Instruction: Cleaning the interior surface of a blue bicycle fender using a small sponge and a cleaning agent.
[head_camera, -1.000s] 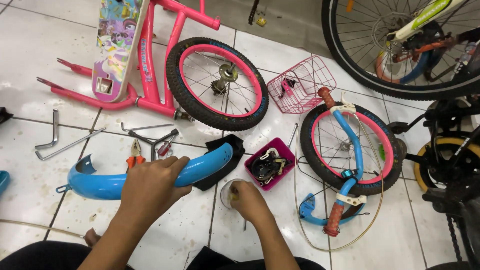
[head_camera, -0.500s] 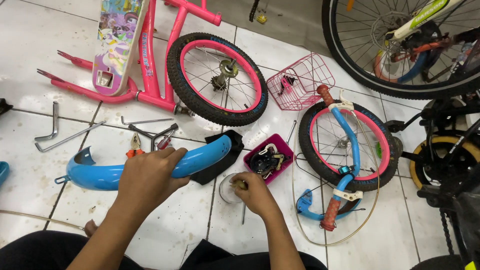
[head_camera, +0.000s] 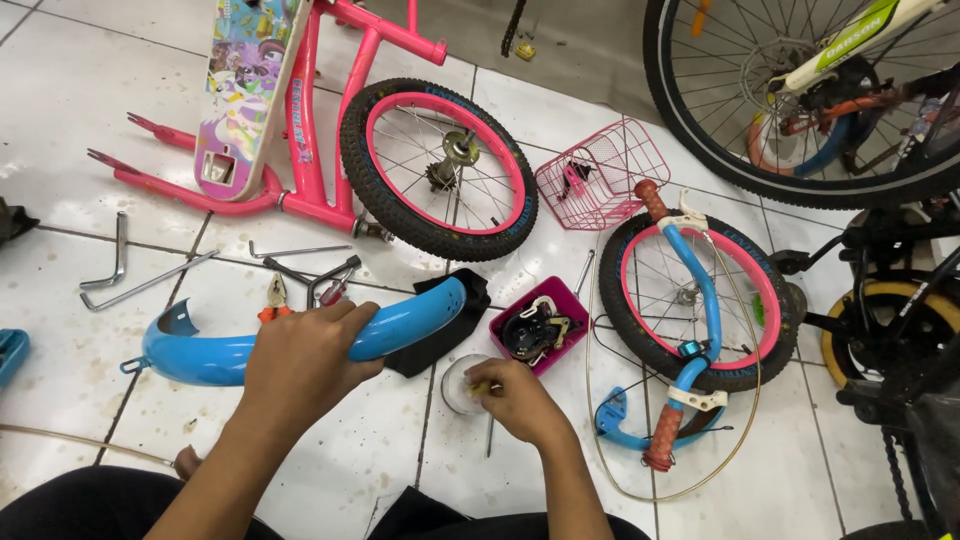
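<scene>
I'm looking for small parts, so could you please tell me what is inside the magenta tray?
The magenta tray holds a jumble of black and silvery metal hardware; whatever lies beneath that pile is covered.

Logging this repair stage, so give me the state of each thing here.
Left hand: gripping blue fender.
Right hand: fingertips in small clear cup.
Pink tray: holds parts.
Pink frame: lying flat.
Pink basket: detached, on floor.

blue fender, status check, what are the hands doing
Left hand gripping blue fender. Right hand fingers at small clear cup. Pink parts tray close by.
</scene>
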